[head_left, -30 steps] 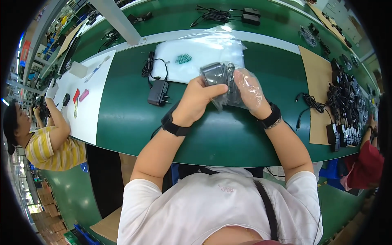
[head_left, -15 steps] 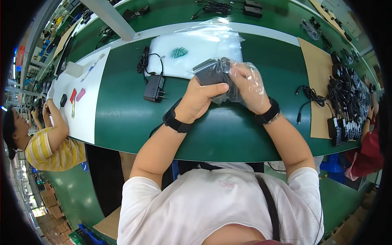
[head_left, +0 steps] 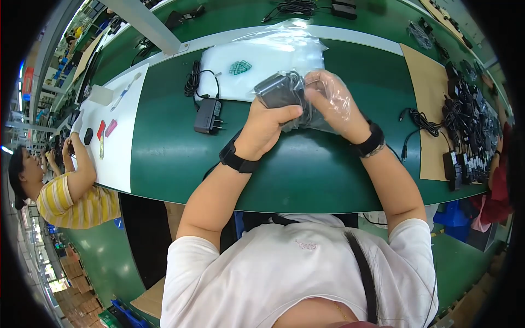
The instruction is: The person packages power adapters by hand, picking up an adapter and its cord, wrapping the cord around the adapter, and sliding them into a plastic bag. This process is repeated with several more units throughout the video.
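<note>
A black power adapter point(head_left: 278, 92) with its coiled cable point(head_left: 298, 83) is inside a clear plastic bag point(head_left: 318, 123), held above the green table. My left hand point(head_left: 263, 127) is closed around the adapter, its thumb lying across the near side. At the bag's right end my right hand point(head_left: 334, 101) has curled fingers pinching the film, and part of the film drapes over them. Just left of my hands, a second black plug adapter point(head_left: 206, 116) lies on the table with its cable point(head_left: 192, 82) coiled beyond it.
A stack of clear plastic bags point(head_left: 219, 68) lies behind my hands. To the right, many bundled adapters point(head_left: 465, 131) cover brown cardboard point(head_left: 429, 158). A white sheet point(head_left: 117, 158) at left bears a pen, red and pink pieces. Co-workers sit at both sides; a metal post point(head_left: 147, 27) rises behind.
My right hand has moved slightly up and away from the adapter, with the film still at its fingers. My left hand keeps its hold, and the adapter has tilted a little.
</note>
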A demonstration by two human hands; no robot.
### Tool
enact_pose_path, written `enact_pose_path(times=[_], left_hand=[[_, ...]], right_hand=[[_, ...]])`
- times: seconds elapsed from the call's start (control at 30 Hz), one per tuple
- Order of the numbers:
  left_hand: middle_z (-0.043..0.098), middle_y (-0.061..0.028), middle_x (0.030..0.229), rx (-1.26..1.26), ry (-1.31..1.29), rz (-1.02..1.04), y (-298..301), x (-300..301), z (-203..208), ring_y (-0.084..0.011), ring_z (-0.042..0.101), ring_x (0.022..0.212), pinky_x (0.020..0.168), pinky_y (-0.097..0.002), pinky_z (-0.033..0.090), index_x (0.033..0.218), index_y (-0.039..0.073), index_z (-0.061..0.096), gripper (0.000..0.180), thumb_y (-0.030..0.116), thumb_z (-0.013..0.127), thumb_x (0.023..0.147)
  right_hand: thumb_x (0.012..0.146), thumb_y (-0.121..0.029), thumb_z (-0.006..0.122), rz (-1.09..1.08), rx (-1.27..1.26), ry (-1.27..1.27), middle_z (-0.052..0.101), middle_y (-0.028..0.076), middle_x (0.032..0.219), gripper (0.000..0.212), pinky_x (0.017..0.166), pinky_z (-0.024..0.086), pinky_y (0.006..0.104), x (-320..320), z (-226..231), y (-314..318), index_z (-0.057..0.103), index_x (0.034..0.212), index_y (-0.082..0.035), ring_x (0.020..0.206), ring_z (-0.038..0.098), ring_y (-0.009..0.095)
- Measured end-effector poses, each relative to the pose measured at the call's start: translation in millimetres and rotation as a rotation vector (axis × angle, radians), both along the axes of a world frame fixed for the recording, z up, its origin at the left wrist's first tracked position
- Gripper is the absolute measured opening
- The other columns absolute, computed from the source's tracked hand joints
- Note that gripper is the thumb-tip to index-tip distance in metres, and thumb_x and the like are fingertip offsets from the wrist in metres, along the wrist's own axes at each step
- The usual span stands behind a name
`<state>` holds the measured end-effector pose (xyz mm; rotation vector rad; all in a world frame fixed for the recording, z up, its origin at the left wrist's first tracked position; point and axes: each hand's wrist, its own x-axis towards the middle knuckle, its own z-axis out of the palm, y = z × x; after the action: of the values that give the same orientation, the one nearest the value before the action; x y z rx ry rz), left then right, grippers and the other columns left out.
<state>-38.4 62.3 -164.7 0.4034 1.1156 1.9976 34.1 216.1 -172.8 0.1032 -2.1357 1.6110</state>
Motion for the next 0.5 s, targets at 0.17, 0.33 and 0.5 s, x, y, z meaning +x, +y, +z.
enact_pose_path(times=[0.17,0.33,0.5], left_hand=[[0.059,-0.0070,0.096,0.135,-0.038,0.147,-7,-13,6,-0.0169,0.058,0.089,0.081,-0.0303,0.047,0.105,0.000,0.053,0.035,-0.010,0.058,0.072],[0.059,-0.0090,0.096,0.192,-0.031,0.232,-1,-7,7,-0.0191,0.058,0.088,0.081,-0.0319,0.047,0.105,-0.001,0.052,0.033,-0.009,0.056,0.073],[0.059,-0.0101,0.097,0.202,-0.063,0.140,-11,-10,12,-0.0210,0.057,0.090,0.083,-0.0342,0.047,0.107,-0.001,0.051,0.035,-0.008,0.057,0.073]], right_hand=[[0.092,-0.036,0.043,-0.101,-0.335,-0.063,0.049,0.009,0.120,0.046,0.086,0.038,0.0316,-3,29,27,0.041,0.126,-0.005,0.106,0.047,0.018],[0.083,-0.019,0.061,0.149,-0.413,-0.146,0.046,0.018,0.121,0.076,0.088,0.041,0.0379,1,16,8,0.010,0.138,-0.009,0.107,0.048,0.026],[0.081,0.001,0.056,0.069,-0.707,-0.108,0.060,0.006,0.085,0.032,0.070,0.048,0.0253,-2,20,43,0.045,0.111,-0.002,0.078,0.058,0.012]])
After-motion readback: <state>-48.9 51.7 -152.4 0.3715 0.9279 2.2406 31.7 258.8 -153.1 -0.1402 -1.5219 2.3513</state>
